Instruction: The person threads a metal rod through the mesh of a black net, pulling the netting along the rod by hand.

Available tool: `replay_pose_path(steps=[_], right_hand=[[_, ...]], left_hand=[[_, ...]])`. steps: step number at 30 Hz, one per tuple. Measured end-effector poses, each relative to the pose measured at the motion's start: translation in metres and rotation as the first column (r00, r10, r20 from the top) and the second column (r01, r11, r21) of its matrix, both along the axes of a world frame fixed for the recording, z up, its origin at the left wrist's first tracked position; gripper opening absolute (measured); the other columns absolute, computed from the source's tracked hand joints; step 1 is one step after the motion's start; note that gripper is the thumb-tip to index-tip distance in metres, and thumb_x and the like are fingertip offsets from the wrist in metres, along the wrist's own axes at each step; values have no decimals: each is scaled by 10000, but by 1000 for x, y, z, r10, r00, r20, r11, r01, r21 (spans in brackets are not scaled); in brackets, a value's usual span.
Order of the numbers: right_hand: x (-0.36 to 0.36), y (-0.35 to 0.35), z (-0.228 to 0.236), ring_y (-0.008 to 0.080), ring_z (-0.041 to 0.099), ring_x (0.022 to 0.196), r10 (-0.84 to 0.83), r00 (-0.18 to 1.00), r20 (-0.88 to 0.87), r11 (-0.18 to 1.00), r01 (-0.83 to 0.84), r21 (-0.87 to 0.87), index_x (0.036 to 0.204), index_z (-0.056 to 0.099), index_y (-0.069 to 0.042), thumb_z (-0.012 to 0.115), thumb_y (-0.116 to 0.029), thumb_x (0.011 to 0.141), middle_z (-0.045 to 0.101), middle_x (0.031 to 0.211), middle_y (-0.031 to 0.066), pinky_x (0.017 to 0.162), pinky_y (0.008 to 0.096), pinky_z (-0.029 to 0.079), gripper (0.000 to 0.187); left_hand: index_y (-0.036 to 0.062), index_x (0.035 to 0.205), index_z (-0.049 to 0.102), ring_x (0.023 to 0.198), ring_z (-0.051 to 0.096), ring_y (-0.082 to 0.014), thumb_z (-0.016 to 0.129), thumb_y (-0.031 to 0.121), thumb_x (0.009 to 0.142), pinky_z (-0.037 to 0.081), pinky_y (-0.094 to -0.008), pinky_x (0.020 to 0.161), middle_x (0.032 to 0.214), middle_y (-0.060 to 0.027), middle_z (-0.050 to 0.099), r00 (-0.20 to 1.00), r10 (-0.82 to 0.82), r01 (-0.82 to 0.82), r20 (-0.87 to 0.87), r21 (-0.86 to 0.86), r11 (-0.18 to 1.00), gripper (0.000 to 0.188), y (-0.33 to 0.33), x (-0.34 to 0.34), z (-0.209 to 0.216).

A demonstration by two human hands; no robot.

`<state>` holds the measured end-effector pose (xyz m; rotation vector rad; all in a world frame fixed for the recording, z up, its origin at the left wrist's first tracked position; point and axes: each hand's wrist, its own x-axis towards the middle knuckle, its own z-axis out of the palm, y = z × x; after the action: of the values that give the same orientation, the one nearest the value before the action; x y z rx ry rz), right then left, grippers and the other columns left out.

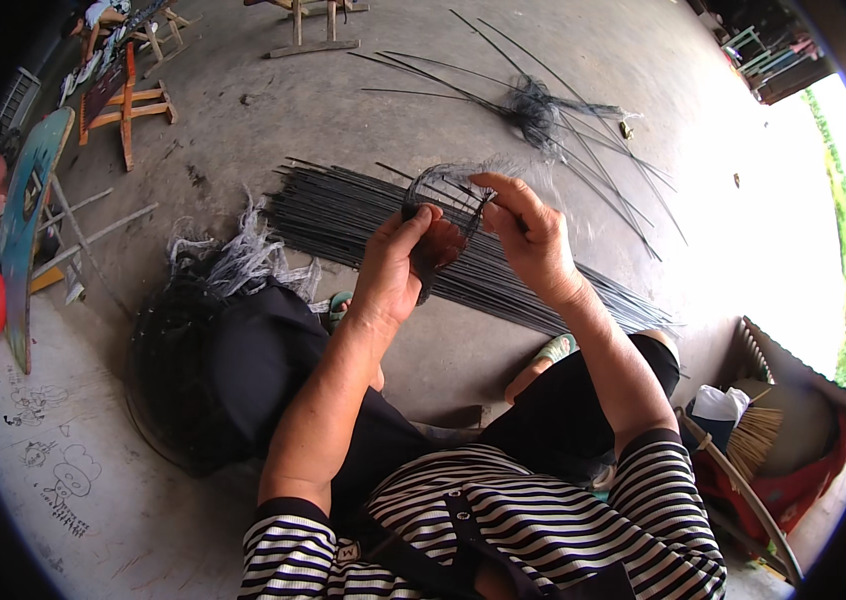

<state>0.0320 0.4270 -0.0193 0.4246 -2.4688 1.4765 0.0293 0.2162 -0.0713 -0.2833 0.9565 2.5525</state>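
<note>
Dark, fine netting (443, 172) stretches between two bare hands, held in the air above the concrete floor (423, 385), about midway between its left and right edges. The left hand (391, 272) grasps a thick, dark gathered part of it, thumb on top and the fingers curled partly out of sight; a reddish-brown patch shows beside the thumb, too veiled to make out. The right hand (537, 236) pinches strands between thumb and bent forefinger, so the mesh forms a loop from one hand to the other.

Beneath them, a dense pile of thin black rods (318, 208) lies slantwise across the floor, its lower end pointing toward the right edge, where daylight glares. Nearer the far edge, a tangle of grey netting (535, 112) sits among loose, crossing rods. Pale, shredded strands (255, 248) lie to the left of the person's knee. Toward the floor's far left corner stands a wooden trestle (127, 110), with a blue-green board (33, 225) nearer. At the near right, a straw broom (755, 440) rests beside a white cloth (721, 404).
</note>
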Motion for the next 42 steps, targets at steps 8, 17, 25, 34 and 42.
replay_pose_path(steps=[8,17,25,34,42], right_hand=[[0,-1,0,288,810,873,29,995,-96,993,-18,115,1513,702,-171,712,29,1021,811,1053,122,787,390,667,531],[-6,19,-8,269,788,809,93,976,-197,947,-26,321,1305,807,-161,713,47,985,770,913,65,702,388,657,393],[0,-6,-12,144,733,798,-32,999,-25,999,32,2,1305,790,-75,673,56,1060,736,884,60,735,304,594,301],[-1,-3,-6,290,785,853,111,973,-201,909,-18,415,1303,803,-185,700,46,982,801,1000,93,724,405,639,409],[-5,-9,0,224,737,756,-19,999,44,997,22,-76,1423,767,-172,749,15,994,748,899,127,738,360,628,469]], left_hand=[[71,1178,754,899,801,-237,687,231,1147,646,-393,836,982,-92,809,988,-85,86,-130,-1,996,175,-6,-2,4],[84,1144,806,881,786,-208,778,250,1087,621,-364,791,994,-60,815,987,125,-140,-102,-156,978,178,-22,-15,5],[83,1121,789,874,791,-230,791,258,1078,618,-379,747,936,-63,804,991,-131,130,-22,-27,991,181,-6,-1,2],[78,1155,788,873,786,-206,743,237,1106,621,-356,782,959,-68,809,980,138,-162,-142,-177,971,173,-25,-16,4],[81,1224,787,840,778,-225,751,232,1100,637,-405,782,951,-46,796,997,44,-44,-61,-1,999,198,-16,-11,7]])
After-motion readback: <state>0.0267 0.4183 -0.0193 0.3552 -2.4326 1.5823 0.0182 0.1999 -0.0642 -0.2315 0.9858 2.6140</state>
